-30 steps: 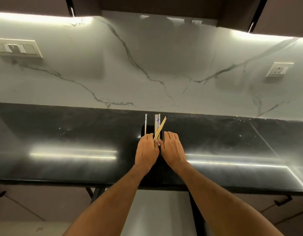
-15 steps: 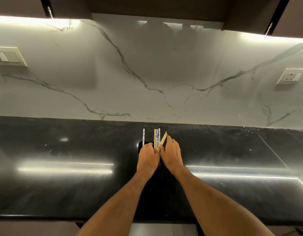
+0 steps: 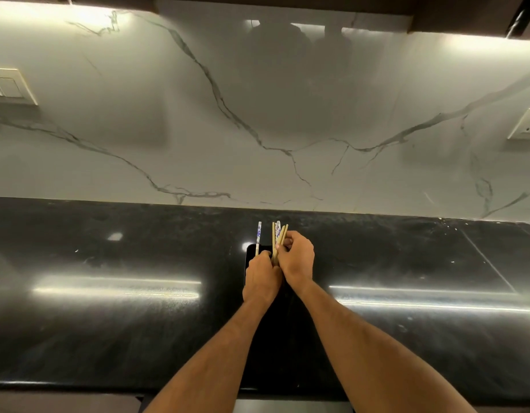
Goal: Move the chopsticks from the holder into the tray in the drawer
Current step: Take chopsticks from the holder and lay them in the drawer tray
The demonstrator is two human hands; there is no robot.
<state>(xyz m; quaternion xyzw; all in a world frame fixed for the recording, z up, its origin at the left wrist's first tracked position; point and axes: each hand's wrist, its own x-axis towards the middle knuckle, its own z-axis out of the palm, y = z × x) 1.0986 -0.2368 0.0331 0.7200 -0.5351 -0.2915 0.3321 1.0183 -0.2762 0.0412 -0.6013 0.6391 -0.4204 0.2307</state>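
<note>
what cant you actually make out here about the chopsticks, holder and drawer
Head view only:
- Holder: black on black counter, mostly behind both hands; shape unclear.
- Chopsticks: lower ends hidden by the right hand and left hand; exact count unreadable.
- One blue-patterned chopstick stands apart; whether the left hand touches it is unclear.
- Drawer and tray: below the bottom edge, out of view.

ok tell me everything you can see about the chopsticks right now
The chopsticks are thin sticks standing upright in a dark holder on the black counter. Most look like pale wood or bamboo, bunched together and slightly fanned at the top; the right hand closes around this bunch. One white stick with blue pattern stands apart on the left, above the left hand. Their lower ends are hidden.
</note>
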